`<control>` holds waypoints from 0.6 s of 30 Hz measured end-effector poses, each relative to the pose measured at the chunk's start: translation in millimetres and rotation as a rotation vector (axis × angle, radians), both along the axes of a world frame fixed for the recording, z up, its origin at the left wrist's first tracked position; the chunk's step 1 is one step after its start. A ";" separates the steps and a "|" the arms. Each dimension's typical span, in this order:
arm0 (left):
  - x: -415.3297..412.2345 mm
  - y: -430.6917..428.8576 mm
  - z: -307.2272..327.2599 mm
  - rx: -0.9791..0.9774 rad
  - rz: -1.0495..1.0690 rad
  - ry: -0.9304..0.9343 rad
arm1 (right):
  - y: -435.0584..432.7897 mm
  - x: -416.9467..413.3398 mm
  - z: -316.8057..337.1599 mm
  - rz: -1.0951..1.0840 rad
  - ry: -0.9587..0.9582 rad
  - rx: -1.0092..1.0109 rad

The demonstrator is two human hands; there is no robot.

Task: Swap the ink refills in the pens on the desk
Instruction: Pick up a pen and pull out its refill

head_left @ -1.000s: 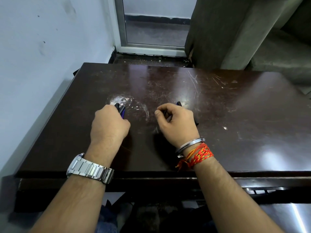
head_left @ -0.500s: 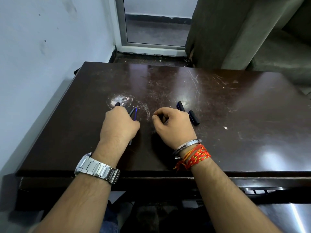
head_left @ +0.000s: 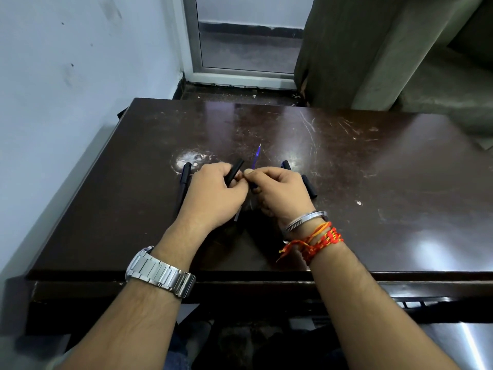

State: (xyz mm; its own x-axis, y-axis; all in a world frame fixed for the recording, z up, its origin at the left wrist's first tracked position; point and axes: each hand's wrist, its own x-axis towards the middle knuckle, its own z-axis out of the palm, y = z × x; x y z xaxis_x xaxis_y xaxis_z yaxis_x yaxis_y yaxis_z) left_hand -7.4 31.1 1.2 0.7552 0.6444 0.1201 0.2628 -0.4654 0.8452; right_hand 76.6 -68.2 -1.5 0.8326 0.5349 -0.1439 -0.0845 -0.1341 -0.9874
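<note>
My left hand (head_left: pixel 213 194) grips a short black pen barrel (head_left: pixel 234 170) that points up and to the right. Close beside it, my right hand (head_left: pixel 280 193) pinches a thin blue ink refill (head_left: pixel 256 157), whose tip points away from me. Both hands meet over the middle of the dark wooden desk (head_left: pixel 373 182). A black pen (head_left: pixel 183 182) lies on the desk just left of my left hand. Two black pen pieces (head_left: pixel 309 186) lie to the right, partly hidden behind my right hand.
A pale wall runs along the desk's left side. A glass door and a grey curtain stand beyond the far edge. A white worn patch (head_left: pixel 190 158) marks the desk top behind the pen. The desk's front edge is near my forearms.
Both hands have come together at the desk's middle. My left hand has lifted a black barrel off the desk and my right hand now holds the blue refill up, leaving one pen lying at the left.
</note>
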 end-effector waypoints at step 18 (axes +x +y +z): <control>7.5 -12.9 -5.2 -0.116 -0.206 0.162 | -13.0 14.8 18.8 -0.420 0.001 0.476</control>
State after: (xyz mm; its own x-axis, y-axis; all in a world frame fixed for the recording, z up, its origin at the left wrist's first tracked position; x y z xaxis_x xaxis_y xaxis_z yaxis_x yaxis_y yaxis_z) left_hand 0.2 18.2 -4.0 0.8748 0.4781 -0.0783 0.3088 -0.4256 0.8506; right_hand 91.4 -81.2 17.3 0.9854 0.1679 0.0278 -0.0358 0.3640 -0.9307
